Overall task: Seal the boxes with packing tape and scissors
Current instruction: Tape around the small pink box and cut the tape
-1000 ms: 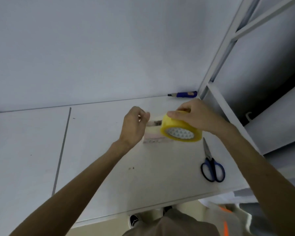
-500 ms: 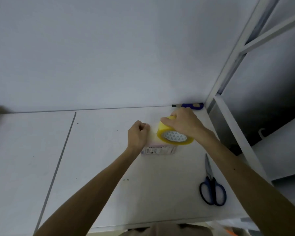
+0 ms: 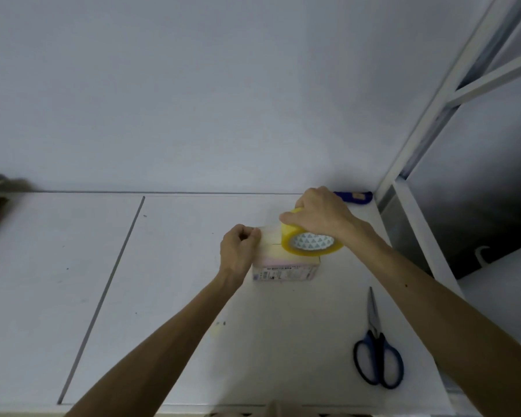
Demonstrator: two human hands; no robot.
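Box (image 3: 286, 266) beneath both hands | left hand (image 3: 238, 251) pinches tape end | right hand (image 3: 322, 215) grips roll (image 3: 310, 243)

You have open white table (image 3: 178, 296) to the left; the blue-handled scissors (image 3: 376, 353) and white metal rack frame (image 3: 418, 230) crowd the right.

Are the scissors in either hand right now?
No. The scissors lie closed on the table, apart from both hands; the right hand holds the tape roll.
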